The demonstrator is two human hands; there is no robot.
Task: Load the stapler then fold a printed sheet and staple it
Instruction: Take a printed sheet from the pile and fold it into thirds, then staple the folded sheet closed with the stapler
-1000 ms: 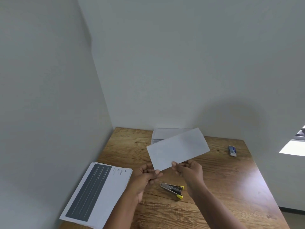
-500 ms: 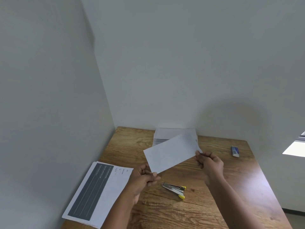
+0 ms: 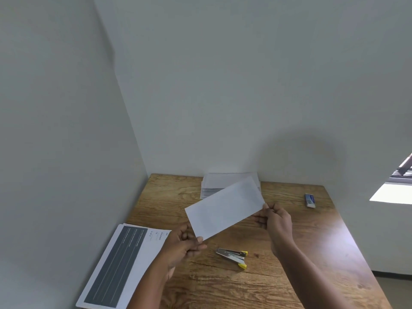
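A folded white sheet [image 3: 224, 211], blank on its visible face, is held tilted above the wooden counter [image 3: 312, 253], the left hand [image 3: 185, 244] pinching its near-left corner and the right hand [image 3: 276, 219] pinching its far-right edge. Below it lies a silver stapler [image 3: 231, 256] with yellow tips. A printed stack [image 3: 124, 264] sits at left, folded sheets [image 3: 214, 182] lie at the wall.

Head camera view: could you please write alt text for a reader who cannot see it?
Two hands hold a folded white sheet above a wooden table, the left hand pinching its near corner and the right hand its far end. A stapler with yellow tips lies beneath; printed sheets lie at left, a paper stack behind.
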